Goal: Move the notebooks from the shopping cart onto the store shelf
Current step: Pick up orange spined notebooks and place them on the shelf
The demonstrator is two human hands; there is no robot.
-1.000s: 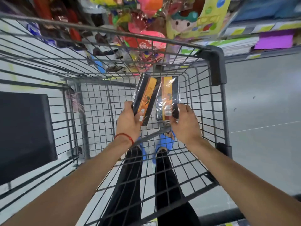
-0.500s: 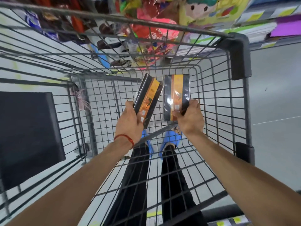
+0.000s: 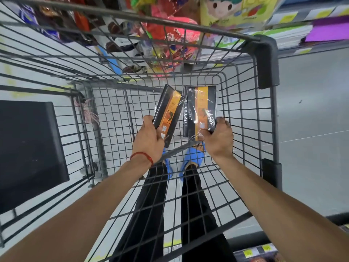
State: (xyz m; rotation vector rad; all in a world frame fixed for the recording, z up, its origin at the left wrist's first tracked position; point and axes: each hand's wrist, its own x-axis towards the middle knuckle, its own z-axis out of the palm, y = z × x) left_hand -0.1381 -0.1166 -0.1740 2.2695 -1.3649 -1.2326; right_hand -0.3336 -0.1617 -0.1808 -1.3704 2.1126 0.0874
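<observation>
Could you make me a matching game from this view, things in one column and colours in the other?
Things:
1. left hand's notebook
2. wrist string
3. shoes
4. shopping cart

Colours:
A. blue
B. grey
C. black with an orange band
D. red

Pairs: 1-C, 2-D, 3-A, 4-B

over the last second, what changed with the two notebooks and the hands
The right hand went from reaching at the right notebook to closing its grip on the lower end and raising it. The left hand kept its grip on the left notebook, tilted as before. Both remain inside the cart.
</observation>
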